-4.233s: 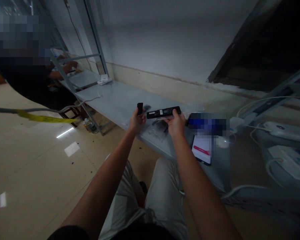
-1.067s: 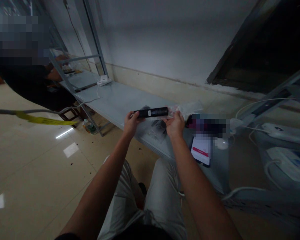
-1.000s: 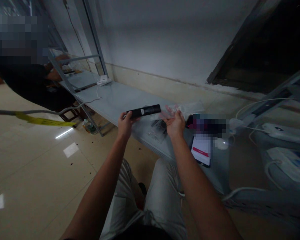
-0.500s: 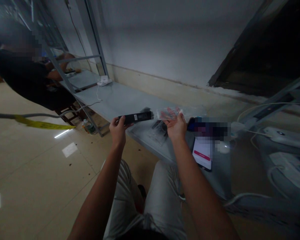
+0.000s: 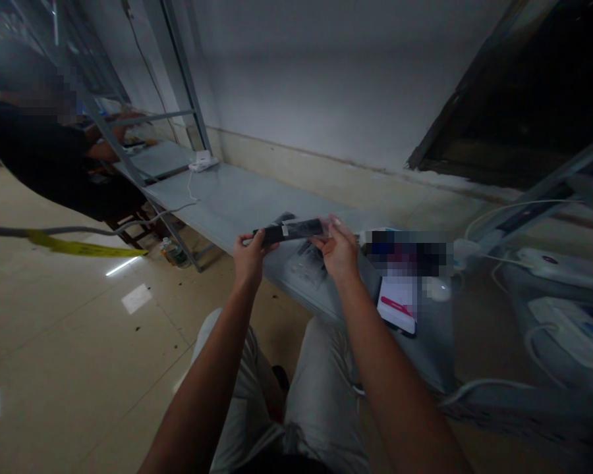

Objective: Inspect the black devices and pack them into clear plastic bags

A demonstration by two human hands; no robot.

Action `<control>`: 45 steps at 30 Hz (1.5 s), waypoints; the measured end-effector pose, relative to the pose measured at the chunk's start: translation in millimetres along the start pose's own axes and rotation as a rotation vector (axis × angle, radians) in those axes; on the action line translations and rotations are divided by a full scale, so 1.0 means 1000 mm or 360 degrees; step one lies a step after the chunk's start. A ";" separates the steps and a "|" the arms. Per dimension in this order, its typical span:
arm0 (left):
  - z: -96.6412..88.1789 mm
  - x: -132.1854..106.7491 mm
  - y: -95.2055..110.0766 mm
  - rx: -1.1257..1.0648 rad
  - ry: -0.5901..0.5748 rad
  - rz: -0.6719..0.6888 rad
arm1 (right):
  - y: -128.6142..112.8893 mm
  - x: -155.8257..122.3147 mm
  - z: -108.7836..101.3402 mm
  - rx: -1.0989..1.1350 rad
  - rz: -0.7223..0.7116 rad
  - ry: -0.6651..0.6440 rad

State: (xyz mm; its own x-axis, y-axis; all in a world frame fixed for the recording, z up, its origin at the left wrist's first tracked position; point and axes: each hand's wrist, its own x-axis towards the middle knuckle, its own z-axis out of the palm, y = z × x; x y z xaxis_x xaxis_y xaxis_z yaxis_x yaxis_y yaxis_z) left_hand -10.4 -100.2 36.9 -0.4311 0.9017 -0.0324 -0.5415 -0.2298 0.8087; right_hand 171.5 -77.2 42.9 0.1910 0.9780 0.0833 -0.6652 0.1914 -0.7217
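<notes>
My left hand (image 5: 250,258) is closed around the near end of a long black rectangular object (image 5: 273,235) with a small white label; its exact kind does not show. The far part of this object lies inside a clear plastic bag (image 5: 327,226). With thumb and fingers, my right hand (image 5: 342,253) grips the bag near the object's far end. Both hands are above the grey table's front edge. Below them on the tabletop lie more clear plastic packaging (image 5: 304,266) and some dark items that I cannot make out.
A lit phone (image 5: 396,306) lies right of my right arm, near a round white item (image 5: 439,289). White power strips (image 5: 568,270) and cables are at the far right. Metal frame posts, a grey cable with a yellow tag (image 5: 86,245) and a seated person (image 5: 39,145) are at left.
The black object has gone into the plastic bag, where before only its tip met the bag's mouth. My left hand has moved right and my right hand slightly left, so they are closer together.
</notes>
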 end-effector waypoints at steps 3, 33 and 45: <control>0.009 0.000 -0.005 -0.0067 0.0026 -0.0099 | 0.003 0.000 0.000 -0.0045 -0.0032 -0.0077; 0.039 -0.024 -0.021 -0.0094 -0.0456 -0.0591 | 0.018 0.002 0.000 -0.0461 -0.0128 -0.0137; 0.040 -0.023 -0.019 -0.0050 -0.0582 -0.0558 | 0.005 -0.006 0.010 -0.0392 0.0028 -0.0312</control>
State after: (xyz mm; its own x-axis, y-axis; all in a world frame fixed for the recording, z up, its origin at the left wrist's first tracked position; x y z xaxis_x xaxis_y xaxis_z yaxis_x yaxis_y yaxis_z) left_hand 38.5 -102.3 45.5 0.0582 0.9946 -0.0863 -0.6320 0.1036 0.7680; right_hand 159.8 -81.3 45.7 0.0225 0.9829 0.1828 -0.4678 0.1719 -0.8669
